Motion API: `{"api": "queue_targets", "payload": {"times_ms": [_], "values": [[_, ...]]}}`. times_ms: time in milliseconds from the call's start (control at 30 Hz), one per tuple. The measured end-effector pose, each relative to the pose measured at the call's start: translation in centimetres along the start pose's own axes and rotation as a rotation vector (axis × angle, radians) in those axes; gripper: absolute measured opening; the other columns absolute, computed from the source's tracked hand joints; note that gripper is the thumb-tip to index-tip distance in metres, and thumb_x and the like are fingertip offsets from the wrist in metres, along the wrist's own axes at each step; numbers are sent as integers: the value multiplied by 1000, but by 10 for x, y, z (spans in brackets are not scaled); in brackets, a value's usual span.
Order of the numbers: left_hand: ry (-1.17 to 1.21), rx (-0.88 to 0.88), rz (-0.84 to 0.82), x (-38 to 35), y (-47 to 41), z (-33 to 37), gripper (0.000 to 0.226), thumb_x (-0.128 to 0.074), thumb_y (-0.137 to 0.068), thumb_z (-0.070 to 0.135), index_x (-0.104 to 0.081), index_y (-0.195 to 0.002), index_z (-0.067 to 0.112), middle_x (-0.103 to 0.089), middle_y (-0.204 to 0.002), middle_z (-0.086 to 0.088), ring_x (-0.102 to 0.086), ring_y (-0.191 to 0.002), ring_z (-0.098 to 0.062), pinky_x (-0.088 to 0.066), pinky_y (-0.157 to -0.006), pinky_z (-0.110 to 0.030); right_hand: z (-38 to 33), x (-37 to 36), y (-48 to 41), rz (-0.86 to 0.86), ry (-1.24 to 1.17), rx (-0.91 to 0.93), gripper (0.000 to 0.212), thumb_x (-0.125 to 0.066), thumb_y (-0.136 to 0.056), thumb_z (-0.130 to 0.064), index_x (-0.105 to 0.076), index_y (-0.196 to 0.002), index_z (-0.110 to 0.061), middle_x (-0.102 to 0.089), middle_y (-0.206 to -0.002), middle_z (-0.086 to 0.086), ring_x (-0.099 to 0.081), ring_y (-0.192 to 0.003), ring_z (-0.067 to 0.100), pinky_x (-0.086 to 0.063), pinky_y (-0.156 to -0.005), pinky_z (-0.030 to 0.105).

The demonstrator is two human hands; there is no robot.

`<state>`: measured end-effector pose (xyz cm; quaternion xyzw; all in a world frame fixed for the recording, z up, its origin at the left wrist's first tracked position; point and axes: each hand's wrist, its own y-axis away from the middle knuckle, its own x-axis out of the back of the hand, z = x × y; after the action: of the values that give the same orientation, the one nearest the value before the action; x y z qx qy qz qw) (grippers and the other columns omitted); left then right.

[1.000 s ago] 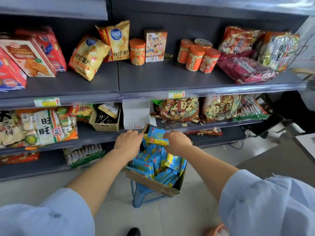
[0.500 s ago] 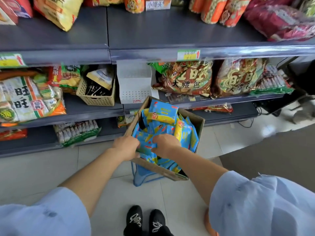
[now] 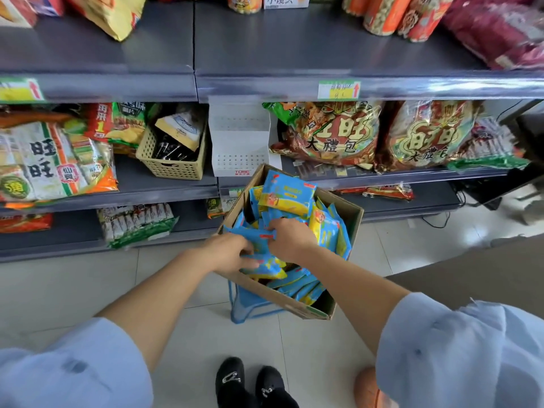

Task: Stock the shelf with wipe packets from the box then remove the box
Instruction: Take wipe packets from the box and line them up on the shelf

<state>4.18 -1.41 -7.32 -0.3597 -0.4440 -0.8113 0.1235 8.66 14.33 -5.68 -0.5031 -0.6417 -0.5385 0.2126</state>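
Both arms reach forward and down, forearms bare, drawing together toward the wrists. Left hand [image 3: 231,254]: palm turned inward, fingers curled. Right hand [image 3: 291,238]: knuckles up, fingers curled under. The hands are nearly touching, and each grips blue wipe packets [image 3: 253,237].

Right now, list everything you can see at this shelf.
box: one, brown, on stand
packets: many, blue-yellow, in box
stand: one, blue, under box, on floor
basket: one, cream, middle shelf
gift bags: two, red-gold, middle shelf, right
snack bags: several, mixed, middle shelf, left
cans: at least three, orange, top shelf
tags: two, green-yellow, top shelf edge
shoes: two, black, floor
left grip: bare, at box rim, gripping packets
right grip: bare, in box, gripping packets
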Motion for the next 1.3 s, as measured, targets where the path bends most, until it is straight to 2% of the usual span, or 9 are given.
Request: {"api": "queue_targets", "payload": {"times_ms": [133, 333, 500, 600, 667, 767, 867, 1000, 1300], "values": [[194, -9, 185, 25, 16, 14, 36, -36, -100, 44, -40, -71, 23, -43, -68, 2, -43, -61, -14, -29, -54, -33, 2, 36, 12, 64, -118, -17, 32, -48, -97, -21, -51, -128, -15, -63, -113, 10, -60, -95, 29, -42, -64, 31], [278, 76, 502, 72, 48, 42, 29, -34, -100, 47, -41, -91, 20, -47, -70, 1, -45, -61, -17, -25, -50, -34, -6, 94, 29, 154, -201, -16, 30, -45, -99, -22, -48, -128, -17, -61, -90, 8, -57, -71, 25, -39, -53, 32], [690, 133, 317, 114, 69, 40, 44, -70, -83, 41, -51, -118, 23, -57, -117, 1, -59, -105, -17, -53, -84, -43, -21, 135, 42, 224, -187, 15, 28, -47, -98, -22, -46, -126, -20, -61, -96, 9, -55, -73, 26, -43, -56, 34], [863, 64, 177, 139, 94, 43, 44, -67, -87, 9, -52, -128, 10, -62, -113, 2, -61, -98, -8, -57, -79, -29, -32, 156, 49, 267, -210, 29, 27, -50, -96, -23, -50, -124, -21, -63, -105, 9, -59, -89, 29, -46, -69, 35], [933, 44, 112, 157, 114, 46, 46, -61, -89, -1, -50, -132, 11, -62, -103, 14, -61, -89, 1, -54, -89, -32, -43, 170, 53, 286, -217, 59, 26, -50, -96, -22, -51, -122, -23, -63, -102, 8, -60, -86, 29, -47, -68, 34], [869, 47, 62, 181, 140, 43, 56, -62, -87, -4, -47, -138, 17, -55, -111, 17, -53, -107, -3, -48, -93, -31, -65, 189, 59, 313, -225, 113, 23, -49, -96, -21, -53, -119, -24, -60, -88, 4, -58, -75, 27, -46, -62, 34], [757, 53, 158, 200, 162, 36, 62, -73, -79, -2, -49, -135, 9, -52, -133, -3, -47, -126, -16, -48, -99, -35, -90, 208, 65, 357, -199, 163, 24, -50, -95, -21, -54, -119, -25, -57, -87, 1, -58, -79, 26, -43, -62, 30], [522, 112, 360, 225, 198, 20, 40, -82, -71, 5, -64, -107, 7, -67, -108, -7, -63, -86, -18, -54, -72, -35, -125, 229, 70, 389, -202, 260, 24, -51, -96, -20, -55, -119, -25, -61, -104, 5, -58, -79, 25, -46, -64, 32], [280, 110, 739, 289, 300, -27, 34, -84, -70, 13, -67, -96, 26, -65, -97, 9, -60, -93, -10, -51, -83, -30, -225, 277, 82, 536, -244, 408, 23, -56, -93, -18, -64, -113, -25, -59, -101, -1, -52, -70, 14, -40, -55, 25]]}}
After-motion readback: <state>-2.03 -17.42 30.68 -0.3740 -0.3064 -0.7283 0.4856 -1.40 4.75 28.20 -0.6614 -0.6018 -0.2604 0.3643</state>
